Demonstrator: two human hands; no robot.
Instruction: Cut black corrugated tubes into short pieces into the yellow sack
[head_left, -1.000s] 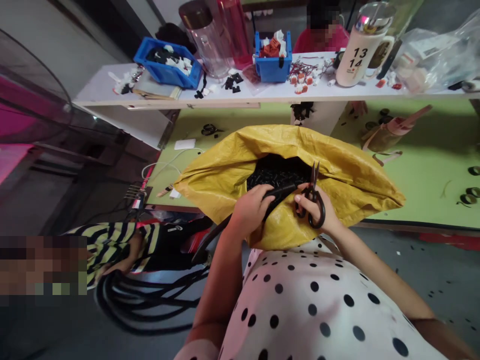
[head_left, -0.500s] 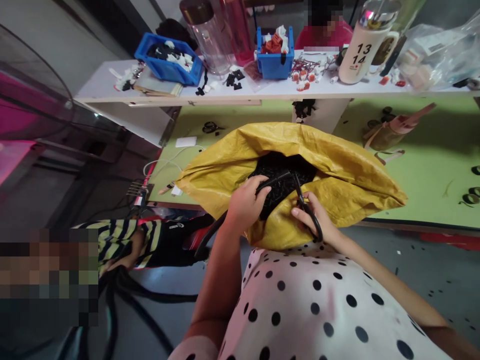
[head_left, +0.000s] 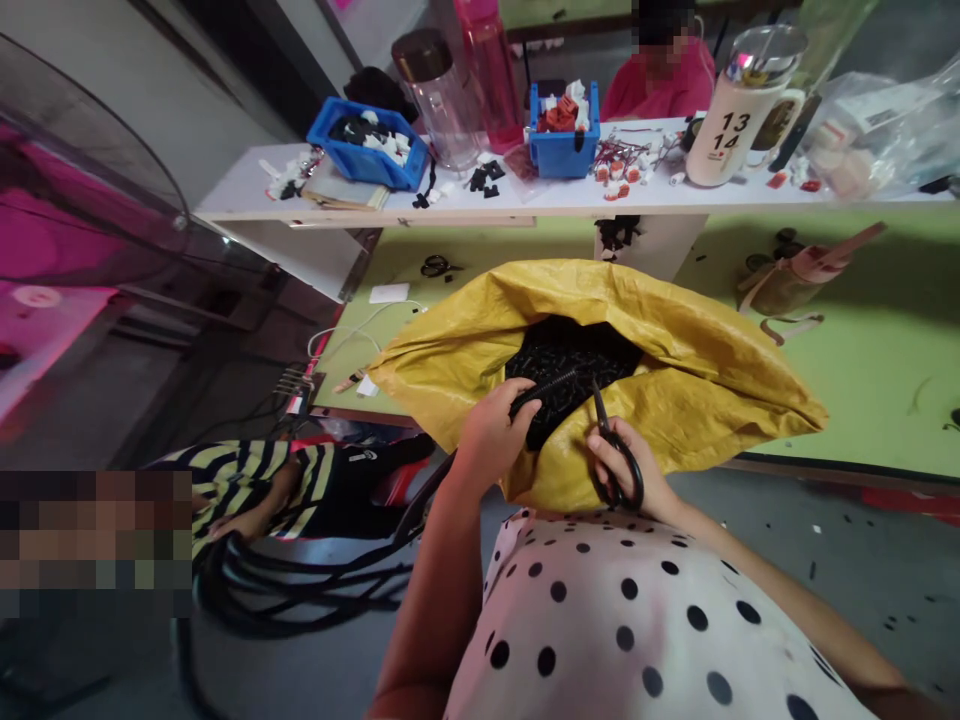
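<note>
My left hand [head_left: 499, 430] is closed round a black corrugated tube [head_left: 551, 388], whose free end points over the mouth of a yellow woven sack [head_left: 697, 400]. The rest of the tube trails back under my left forearm toward the lower left. In my right hand [head_left: 637, 465] is a pair of black-handled scissors [head_left: 619, 460], with the fingers in the loops and the blades pointing up near the tube's end. Many short black pieces [head_left: 574, 350] lie inside the sack, below both hands.
A green table [head_left: 870, 370] extends behind the sack, with other scissors [head_left: 436, 266] on it. Blue bins [head_left: 564, 150], bottles and a white mug [head_left: 731, 130] stand on the shelf. At left, a person in a striped shirt [head_left: 240, 480] holds long black tubes [head_left: 300, 600].
The scissors have drawn back a little from the tube's end, and their blades look closer together. The tubes at the seated person have moved into loops. My view has shifted slightly.
</note>
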